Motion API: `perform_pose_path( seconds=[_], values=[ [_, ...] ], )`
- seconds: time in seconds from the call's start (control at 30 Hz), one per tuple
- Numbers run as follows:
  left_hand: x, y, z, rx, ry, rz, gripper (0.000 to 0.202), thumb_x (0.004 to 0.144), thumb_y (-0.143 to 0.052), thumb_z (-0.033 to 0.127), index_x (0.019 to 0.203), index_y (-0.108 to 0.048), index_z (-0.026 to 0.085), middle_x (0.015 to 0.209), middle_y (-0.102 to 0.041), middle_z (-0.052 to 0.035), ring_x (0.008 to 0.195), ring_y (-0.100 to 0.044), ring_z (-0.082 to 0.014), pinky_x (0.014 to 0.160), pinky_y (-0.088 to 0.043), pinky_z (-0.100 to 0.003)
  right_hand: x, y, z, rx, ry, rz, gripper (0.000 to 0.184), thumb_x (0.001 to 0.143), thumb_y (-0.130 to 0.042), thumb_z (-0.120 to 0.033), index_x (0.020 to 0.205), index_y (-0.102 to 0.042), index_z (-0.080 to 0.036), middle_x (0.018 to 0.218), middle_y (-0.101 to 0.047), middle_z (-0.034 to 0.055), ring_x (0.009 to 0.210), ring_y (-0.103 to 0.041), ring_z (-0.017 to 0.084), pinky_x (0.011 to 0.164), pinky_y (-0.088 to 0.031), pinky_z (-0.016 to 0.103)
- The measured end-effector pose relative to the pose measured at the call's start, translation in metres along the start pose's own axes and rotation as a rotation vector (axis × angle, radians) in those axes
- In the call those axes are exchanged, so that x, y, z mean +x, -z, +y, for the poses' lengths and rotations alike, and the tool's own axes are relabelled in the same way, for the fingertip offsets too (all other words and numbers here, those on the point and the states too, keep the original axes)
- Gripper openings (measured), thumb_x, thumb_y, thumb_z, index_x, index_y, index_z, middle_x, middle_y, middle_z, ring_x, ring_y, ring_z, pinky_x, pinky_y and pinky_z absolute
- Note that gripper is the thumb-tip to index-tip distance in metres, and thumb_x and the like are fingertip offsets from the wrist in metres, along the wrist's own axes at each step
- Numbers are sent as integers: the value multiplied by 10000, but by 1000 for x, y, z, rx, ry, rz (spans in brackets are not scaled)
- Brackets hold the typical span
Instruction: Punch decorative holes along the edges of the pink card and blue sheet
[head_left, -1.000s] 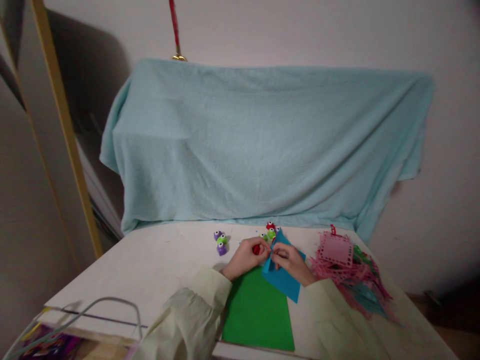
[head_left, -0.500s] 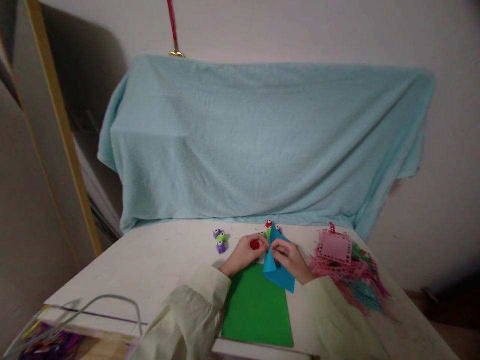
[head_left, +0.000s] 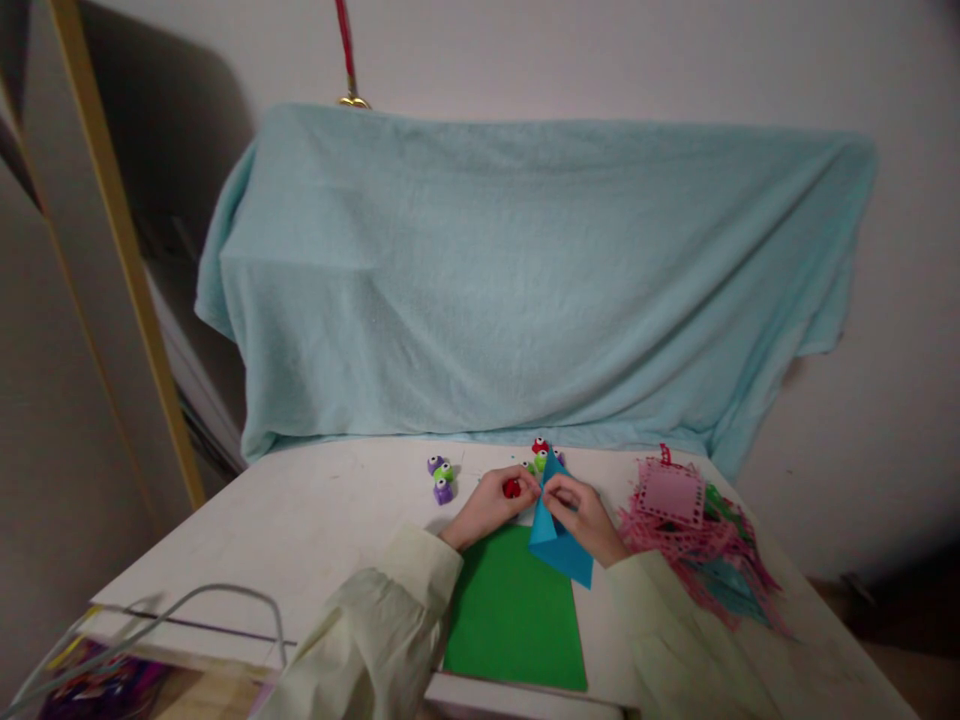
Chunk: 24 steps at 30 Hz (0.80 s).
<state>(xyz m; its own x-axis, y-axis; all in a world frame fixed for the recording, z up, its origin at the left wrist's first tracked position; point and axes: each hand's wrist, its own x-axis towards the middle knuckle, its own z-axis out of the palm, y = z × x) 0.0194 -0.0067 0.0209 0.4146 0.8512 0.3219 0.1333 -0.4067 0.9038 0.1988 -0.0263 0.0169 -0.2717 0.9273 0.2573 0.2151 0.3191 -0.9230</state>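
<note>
The left hand (head_left: 495, 503) and right hand (head_left: 583, 512) pinch a folded blue paper (head_left: 561, 560), fingertips closed on it, by the green sheet's (head_left: 517, 615) far right corner. Its long axis runs away from the person, narrow tip toward the draped cloth (head_left: 525, 280), broad end nearer and slightly right.

On my feed the blue sheet (head_left: 561, 562) read as matt paper, smooth and crisply creased. I saw the same dull, even finish on the green sheet (head_left: 516, 620). The pale blue cloth (head_left: 525, 280) looked soft and napped, while the sleeves (head_left: 367, 630) were flat, wrinkled fabric. I found the tabletop (head_left: 337, 530) smooth. The gold ornament (head_left: 354, 102) had a metallic shine; the little figures (head_left: 442, 492) looked smooth, though I couldn't tell plastic from clay.
</note>
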Motion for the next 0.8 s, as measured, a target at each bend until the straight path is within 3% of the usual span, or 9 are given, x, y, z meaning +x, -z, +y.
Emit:
perform_pose_path(
  seconds=[0.37,0.8],
  values=[
    [-3,-1,8,-8,-24,-10,164,789,-548,260,825,-644,133,732,-610,-6,676,-513,-117,649,-386,-213,0,-1,-6,-43,45,3,76,790,-539,-215,727,-543,-172,660,-506,-31,617,-491,110,570,-357,213],
    [-1,2,12,-120,-6,-20,219,791,-575,329,819,-644,123,773,-626,-31,744,-540,-145,728,-400,-244,-2,2,-12,-18,45,-5,109,800,-548,-282,767,-544,-179,678,-498,-24,638,-496,126,590,-373,223]
  ],
)
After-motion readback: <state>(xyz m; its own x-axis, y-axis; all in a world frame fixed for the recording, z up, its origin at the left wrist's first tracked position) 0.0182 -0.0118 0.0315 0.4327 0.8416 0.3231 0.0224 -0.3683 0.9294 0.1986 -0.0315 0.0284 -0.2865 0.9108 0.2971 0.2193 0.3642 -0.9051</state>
